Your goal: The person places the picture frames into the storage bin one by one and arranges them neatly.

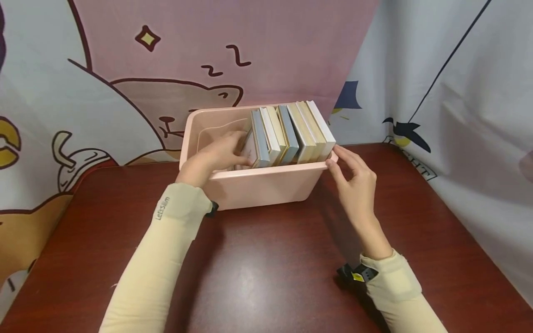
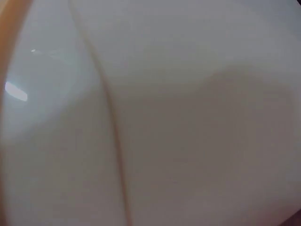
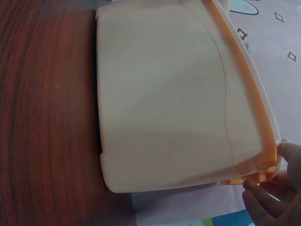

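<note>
A pale pink plastic storage bin (image 1: 258, 185) stands on the table in the head view. Several books (image 1: 291, 134) with white, cream and grey-blue edges fill its right side, leaning slightly. My left hand (image 1: 216, 152) reaches into the bin's left part and holds the leftmost book (image 1: 250, 148), thumb toward the near side; its fingertips are partly hidden. At the near right corner my right hand (image 1: 354, 180) pinches the bin's rim. The right wrist view shows those fingers (image 3: 263, 200) around the corner. Only the bin's pale wall (image 2: 188, 141) fills the left wrist view.
The dark red-brown wooden table (image 1: 258, 273) extends in front of the bin and to both sides. A cartoon-printed cloth (image 1: 291, 51) hangs directly behind the bin, and a white curtain (image 1: 470, 115) runs along the right edge.
</note>
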The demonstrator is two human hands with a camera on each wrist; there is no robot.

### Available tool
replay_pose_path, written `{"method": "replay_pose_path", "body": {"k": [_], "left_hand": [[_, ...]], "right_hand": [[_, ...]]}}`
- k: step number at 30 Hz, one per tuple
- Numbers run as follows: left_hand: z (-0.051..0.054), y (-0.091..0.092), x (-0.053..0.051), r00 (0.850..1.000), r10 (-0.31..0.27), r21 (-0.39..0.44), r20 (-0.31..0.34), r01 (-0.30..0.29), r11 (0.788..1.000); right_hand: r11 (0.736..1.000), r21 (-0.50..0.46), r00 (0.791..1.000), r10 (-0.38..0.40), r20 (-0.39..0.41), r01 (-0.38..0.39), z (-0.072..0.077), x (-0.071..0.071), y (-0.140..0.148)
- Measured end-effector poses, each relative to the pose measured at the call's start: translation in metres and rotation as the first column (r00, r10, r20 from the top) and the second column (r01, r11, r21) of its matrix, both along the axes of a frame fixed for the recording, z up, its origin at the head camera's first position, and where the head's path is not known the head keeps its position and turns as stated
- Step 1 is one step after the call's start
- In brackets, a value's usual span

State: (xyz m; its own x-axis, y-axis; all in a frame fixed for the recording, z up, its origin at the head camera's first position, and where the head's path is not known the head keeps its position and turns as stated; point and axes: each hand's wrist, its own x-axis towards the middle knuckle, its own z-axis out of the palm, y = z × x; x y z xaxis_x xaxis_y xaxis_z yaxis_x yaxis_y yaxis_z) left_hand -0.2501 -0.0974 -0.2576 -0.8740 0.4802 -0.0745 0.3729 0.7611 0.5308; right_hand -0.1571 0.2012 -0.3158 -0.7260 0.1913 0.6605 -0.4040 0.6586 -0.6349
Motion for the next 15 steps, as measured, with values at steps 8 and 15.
{"method": "replay_pose_path", "body": {"k": [8,15], "left_hand": [[-0.005,-0.002,0.001,1.000,-0.021,-0.063,-0.014,0.020,0.998],[0.000,-0.010,0.007,0.993,0.029,-0.012,-0.113,-0.030,0.999]], "right_hand": [[1.000,0.002,1.000,-0.004,0.004,0.004,-0.002,-0.002,0.000],[0.998,0.060,0.999,0.007,0.035,-0.009,-0.003,-0.002,0.001]]}}
